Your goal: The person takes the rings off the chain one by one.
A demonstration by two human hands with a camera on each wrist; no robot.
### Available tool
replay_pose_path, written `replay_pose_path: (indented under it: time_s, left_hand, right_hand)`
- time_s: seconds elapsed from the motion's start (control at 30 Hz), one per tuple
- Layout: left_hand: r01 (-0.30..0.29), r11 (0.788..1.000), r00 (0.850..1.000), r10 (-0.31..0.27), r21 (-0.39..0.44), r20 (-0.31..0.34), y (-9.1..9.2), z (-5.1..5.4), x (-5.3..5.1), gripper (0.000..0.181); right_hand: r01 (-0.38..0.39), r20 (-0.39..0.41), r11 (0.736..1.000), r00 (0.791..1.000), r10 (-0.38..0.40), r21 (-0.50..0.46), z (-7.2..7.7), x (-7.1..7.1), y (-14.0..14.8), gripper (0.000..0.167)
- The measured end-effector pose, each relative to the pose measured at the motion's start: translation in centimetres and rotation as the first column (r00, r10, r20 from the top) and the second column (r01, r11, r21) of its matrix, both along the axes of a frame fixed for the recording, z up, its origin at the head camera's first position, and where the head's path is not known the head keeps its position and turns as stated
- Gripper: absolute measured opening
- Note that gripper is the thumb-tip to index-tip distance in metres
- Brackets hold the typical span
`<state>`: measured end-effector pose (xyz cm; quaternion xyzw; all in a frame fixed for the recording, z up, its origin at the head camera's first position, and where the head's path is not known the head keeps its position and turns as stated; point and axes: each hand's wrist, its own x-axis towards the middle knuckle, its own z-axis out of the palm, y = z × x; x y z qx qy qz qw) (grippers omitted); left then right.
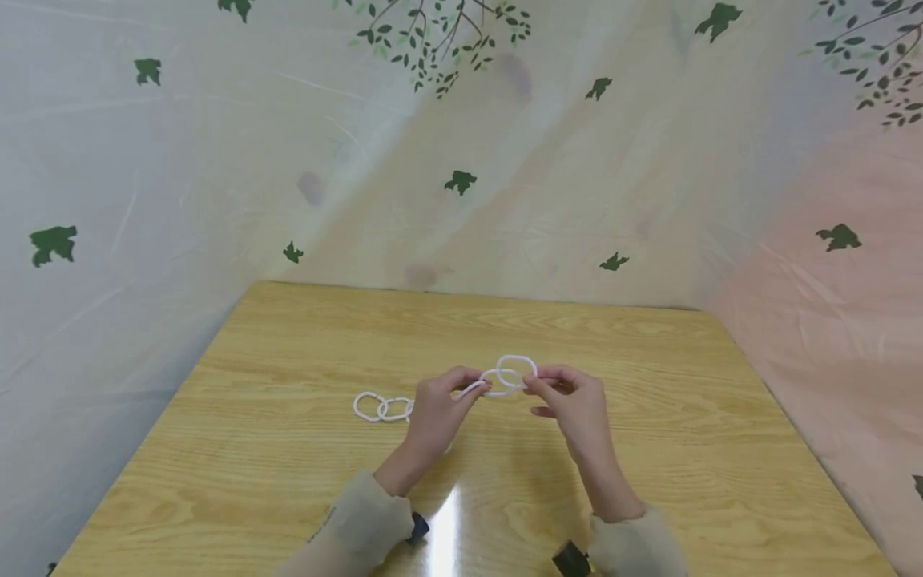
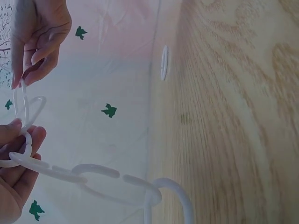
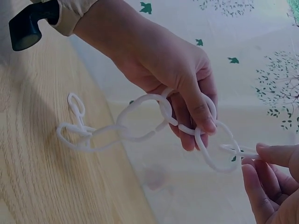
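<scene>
My left hand (image 1: 436, 410) pinches a white plastic link near the middle of the table. The right hand (image 1: 580, 407) holds the end link (image 1: 516, 357) between thumb and fingers, and that link passes through a neighbouring one (image 1: 497, 393). In the left wrist view, more joined links (image 2: 100, 172) trail from the left hand (image 2: 14, 182), with the right hand (image 2: 42, 37) above. The right wrist view shows the chain (image 3: 140, 98) running from the left hand (image 3: 163, 60) down to the table, and the right hand's fingers (image 3: 266, 156) on a link at the other end.
Joined white links (image 1: 368, 406) are visible on the wooden table (image 1: 288, 497), left of the left hand. A slim white piece (image 2: 164, 62) lies on the table in the left wrist view. A pale leaf-printed cloth (image 1: 534, 224) stands behind the table.
</scene>
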<state>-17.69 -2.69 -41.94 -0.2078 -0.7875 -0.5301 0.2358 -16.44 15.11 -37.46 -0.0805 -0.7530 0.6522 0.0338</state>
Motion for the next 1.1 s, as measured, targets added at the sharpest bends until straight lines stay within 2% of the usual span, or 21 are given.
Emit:
replay_pose_path:
  time_s: [0.17, 0.53, 0.8, 1.1]
  left_hand:
    - [-0.027, 0.997, 0.997, 0.022, -0.074, -0.069, 0.0, 0.1, 0.1, 0.011]
    - [-0.05, 0.986, 0.983, 0.02, -0.158, -0.185, 0.3, 0.0, 0.4, 0.011]
    - [-0.074, 0.975, 0.975, 0.027, -0.211, -0.22, 0.3, 0.0, 0.6, 0.01]
    - [-0.128, 0.952, 0.947, 0.034, -0.278, -0.32, 0.2, -0.5, 0.4, 0.013]
  right_hand:
    - [0.009, 0.002, 1.0, 1.0, -0.009, -0.01, 0.0, -0.1, -0.4, 0.024]
    - [0.022, -0.021, 0.999, 1.0, -0.023, -0.035, -0.3, -0.2, -1.1, 0.023]
    - [0.031, -0.014, 0.999, 0.999, -0.031, -0.035, -0.4, -0.3, -1.2, 0.024]
    - [0.039, 0.018, 0.998, 0.999, -0.038, -0.058, -0.7, -0.5, -1.2, 0.024]
